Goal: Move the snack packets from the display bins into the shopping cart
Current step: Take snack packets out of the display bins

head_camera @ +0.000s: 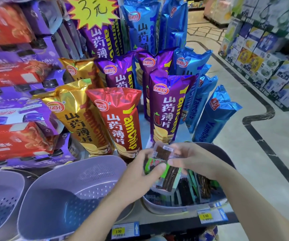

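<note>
Fingers [146,153] of left hand [139,166] and right hand [192,159] pinching snack packets [163,151], above bin [157,208]

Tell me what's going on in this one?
A person at a shop display has both hands over the lavender bin on the right, which holds more snack packets. The left hand grips a green packet, and the right hand pinches a clear packet with a dark strip and a barcode label, just above it. Tall yam chip bags stand behind. No shopping cart is in view, so these packets have not reached it yet.
</note>
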### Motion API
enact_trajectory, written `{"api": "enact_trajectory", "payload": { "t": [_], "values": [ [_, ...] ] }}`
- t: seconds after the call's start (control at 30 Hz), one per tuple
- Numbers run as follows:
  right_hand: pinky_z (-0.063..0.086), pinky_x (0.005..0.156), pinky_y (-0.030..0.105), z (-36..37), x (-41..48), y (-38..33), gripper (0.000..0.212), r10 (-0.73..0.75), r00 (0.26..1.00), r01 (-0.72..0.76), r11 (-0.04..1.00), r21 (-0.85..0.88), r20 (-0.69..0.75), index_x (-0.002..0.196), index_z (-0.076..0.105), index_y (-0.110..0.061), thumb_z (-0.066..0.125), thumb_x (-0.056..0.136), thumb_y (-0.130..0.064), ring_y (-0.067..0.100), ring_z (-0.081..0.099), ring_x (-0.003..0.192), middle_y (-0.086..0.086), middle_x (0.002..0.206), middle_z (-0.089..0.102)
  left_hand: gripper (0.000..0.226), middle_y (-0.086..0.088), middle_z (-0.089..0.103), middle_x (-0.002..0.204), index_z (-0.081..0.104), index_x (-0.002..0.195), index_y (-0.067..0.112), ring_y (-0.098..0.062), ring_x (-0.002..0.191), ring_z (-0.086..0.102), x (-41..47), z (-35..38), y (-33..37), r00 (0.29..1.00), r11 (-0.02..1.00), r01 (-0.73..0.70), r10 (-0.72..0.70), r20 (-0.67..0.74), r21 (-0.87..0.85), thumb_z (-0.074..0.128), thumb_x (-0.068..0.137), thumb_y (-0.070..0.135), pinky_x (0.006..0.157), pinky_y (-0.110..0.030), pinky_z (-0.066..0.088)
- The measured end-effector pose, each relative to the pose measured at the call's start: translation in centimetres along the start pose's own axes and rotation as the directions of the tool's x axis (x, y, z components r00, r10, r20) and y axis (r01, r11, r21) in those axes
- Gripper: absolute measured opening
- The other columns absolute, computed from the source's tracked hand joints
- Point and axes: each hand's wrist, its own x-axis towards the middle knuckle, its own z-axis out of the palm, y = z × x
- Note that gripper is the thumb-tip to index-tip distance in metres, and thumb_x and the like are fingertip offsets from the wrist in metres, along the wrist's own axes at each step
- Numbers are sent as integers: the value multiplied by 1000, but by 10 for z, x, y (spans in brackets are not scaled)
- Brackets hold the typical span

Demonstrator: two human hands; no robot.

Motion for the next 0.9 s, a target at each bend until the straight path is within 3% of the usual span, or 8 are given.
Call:
{"api": "enact_trajectory", "payload": {
  "t": [0.17,0.3,0.4,0.47,0.57,0.63,0.77,0.9],
  "values": [
    [43,60,32,14,7,-13,20,20,996,-15,998,62,-90,113,70,-17,74,94,-24,26,47,72,18,110,68,30,4,81,112,75,116,27,-17,109,76,5,4,2,983,944,180,-161,90,-278,85,88,20,106,-50,56],
    [52,68,29,20,7,-13,26,31,994,-20,995,102,-108,113,73,-31,78,90,-43,21,63,67,-2,109,76,25,2,83,106,82,102,33,-17,101,78,0,-7,-3,980,920,195,-194,37,-341,84,89,12,85,-34,60],
    [60,73,26,14,15,1,22,142,976,-94,959,268,-163,114,74,-27,74,95,-37,18,75,79,2,100,79,14,2,83,103,82,103,22,-15,96,79,-5,-23,-12,962,900,216,-262,-74,-378,83,90,15,74,-27,56],
    [58,74,21,12,23,21,19,163,968,-162,987,24,-188,115,75,-28,71,97,-32,9,75,82,-3,103,79,14,3,83,102,82,104,22,-12,89,79,-10,-35,-18,945,882,222,-299,-131,-415,82,91,19,73,-31,53],
    [51,96,24,20,35,49,50,233,959,-278,886,-371,-160,140,62,-19,72,96,-38,8,68,110,-7,135,67,7,11,79,80,82,97,22,0,59,66,-15,-47,-29,924,880,223,-328,-198,-419,83,90,24,66,-30,45],
    [45,109,31,30,44,61,63,269,954,-299,846,-442,-131,150,51,-14,73,95,-37,17,60,124,-1,144,60,6,15,69,66,81,95,21,2,49,54,-17,-52,-35,917,880,233,-341,-208,-414,83,90,25,61,-28,40],
    [47,103,41,43,60,69,54,245,958,-284,712,-642,-151,139,57,-17,72,92,-39,30,54,121,4,133,60,6,6,61,67,83,90,36,-7,53,44,-21,-55,-42,923,875,221,-331,-198,-431,84,89,30,61,-30,37],
    [42,107,41,51,65,72,49,142,980,-195,605,-772,-136,138,58,-20,71,94,-36,26,44,124,3,135,53,8,7,76,76,83,91,36,-3,55,58,-21,-54,-39,918,868,215,-336,-210,-447,83,90,28,68,-32,44]
  ]
}}
